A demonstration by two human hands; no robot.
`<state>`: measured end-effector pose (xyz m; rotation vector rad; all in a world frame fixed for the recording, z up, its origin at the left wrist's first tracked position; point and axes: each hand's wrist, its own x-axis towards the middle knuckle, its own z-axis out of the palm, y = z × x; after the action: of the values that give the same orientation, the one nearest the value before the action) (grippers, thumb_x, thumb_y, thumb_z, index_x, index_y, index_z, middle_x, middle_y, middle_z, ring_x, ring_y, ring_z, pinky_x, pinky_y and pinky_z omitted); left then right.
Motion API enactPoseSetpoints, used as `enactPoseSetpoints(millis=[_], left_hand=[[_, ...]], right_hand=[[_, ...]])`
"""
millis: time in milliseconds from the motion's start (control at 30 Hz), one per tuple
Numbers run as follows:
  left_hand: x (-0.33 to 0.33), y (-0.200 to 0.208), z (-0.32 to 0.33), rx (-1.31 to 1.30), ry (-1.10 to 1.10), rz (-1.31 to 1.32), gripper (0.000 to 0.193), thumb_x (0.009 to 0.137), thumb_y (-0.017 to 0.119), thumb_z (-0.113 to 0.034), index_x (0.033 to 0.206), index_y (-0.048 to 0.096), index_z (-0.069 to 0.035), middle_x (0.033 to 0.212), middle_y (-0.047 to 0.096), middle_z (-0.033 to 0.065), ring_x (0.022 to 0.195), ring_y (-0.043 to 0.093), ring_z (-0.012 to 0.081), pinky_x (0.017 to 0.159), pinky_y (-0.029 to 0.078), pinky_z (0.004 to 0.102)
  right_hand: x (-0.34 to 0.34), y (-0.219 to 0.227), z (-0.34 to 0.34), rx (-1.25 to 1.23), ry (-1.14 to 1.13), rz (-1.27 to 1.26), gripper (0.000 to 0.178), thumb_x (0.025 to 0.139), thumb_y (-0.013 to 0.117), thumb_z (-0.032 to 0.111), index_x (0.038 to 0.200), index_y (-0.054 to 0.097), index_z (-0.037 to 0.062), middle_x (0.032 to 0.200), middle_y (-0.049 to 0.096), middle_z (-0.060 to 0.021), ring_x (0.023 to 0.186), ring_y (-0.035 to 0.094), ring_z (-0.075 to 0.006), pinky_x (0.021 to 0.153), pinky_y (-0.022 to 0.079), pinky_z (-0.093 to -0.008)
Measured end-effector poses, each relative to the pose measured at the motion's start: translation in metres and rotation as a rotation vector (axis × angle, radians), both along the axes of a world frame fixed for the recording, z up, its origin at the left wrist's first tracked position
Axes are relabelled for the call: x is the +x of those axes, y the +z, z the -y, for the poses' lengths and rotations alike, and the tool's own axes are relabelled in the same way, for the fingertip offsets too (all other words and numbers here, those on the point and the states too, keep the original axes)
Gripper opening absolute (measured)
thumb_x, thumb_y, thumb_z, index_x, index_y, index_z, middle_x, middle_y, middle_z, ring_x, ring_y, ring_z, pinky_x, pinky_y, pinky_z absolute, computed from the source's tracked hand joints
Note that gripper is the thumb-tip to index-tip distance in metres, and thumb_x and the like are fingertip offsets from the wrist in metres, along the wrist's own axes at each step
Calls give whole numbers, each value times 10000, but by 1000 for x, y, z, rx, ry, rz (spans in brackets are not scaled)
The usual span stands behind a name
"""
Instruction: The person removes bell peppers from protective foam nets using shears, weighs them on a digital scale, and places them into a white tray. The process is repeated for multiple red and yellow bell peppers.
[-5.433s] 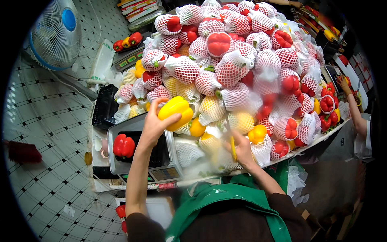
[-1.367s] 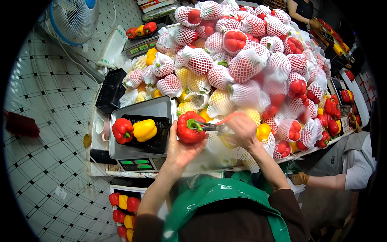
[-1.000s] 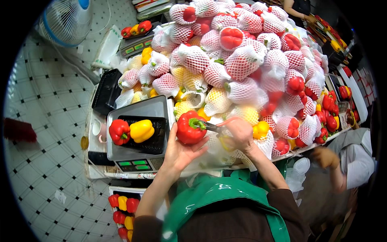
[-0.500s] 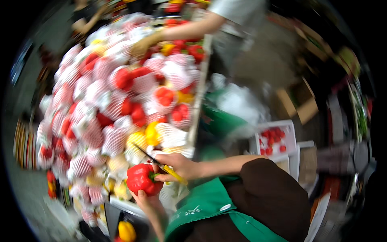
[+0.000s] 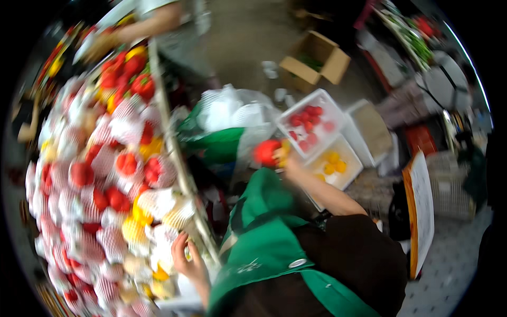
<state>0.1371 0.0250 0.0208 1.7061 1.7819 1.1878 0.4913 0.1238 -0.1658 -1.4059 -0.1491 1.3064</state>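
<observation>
In my right hand (image 5: 283, 158) is a red bell pepper (image 5: 266, 152), held out in front of two white foam boxes. The yellow handle of the scissors (image 5: 285, 147) shows at the same hand, blurred by motion. One foam box (image 5: 323, 98) contains several red peppers (image 5: 309, 122); the nearer foam box (image 5: 353, 170) has several yellow ones (image 5: 333, 165). On the left, my left hand (image 5: 189, 263) is beside the pile's near edge, its fingers apart and nothing visible in them. Around it lie peppers in white and pink foam nets (image 5: 111, 243).
A long raised rim (image 5: 175, 153) borders the pepper pile. Beyond it are a green and clear plastic bag (image 5: 224, 140) and an open cardboard box (image 5: 315, 62). Across the pile, another person's gloved hand (image 5: 100, 45) reaches in. A clipboard-like board (image 5: 420, 211) stands at right.
My right hand has swung right, taking the red pepper and scissors from over the pile toward the foam boxes. My left hand has let go of the pepper. The view has turned right.
</observation>
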Motion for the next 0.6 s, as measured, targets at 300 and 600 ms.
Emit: enactPoseSetpoints(millis=[300,600], left_hand=[[-34,-1,68,247,246,-511,285,668,705,32,936,670,-59,967,653,99,890,628,260,750,475,343],[-23,-1,53,-113,517,-597,784,562,849,-262,1266,533,-120,1298,488,162,1225,442,361,992,337,443]], right_hand=[[199,-90,-51,251,-367,265,80,861,541,85,875,584,19,801,625,-89,605,562,-145,482,449,-248],[-134,89,-111,574,801,161,227,970,485,282,999,548,66,849,621,-48,582,523,-91,512,425,-225]])
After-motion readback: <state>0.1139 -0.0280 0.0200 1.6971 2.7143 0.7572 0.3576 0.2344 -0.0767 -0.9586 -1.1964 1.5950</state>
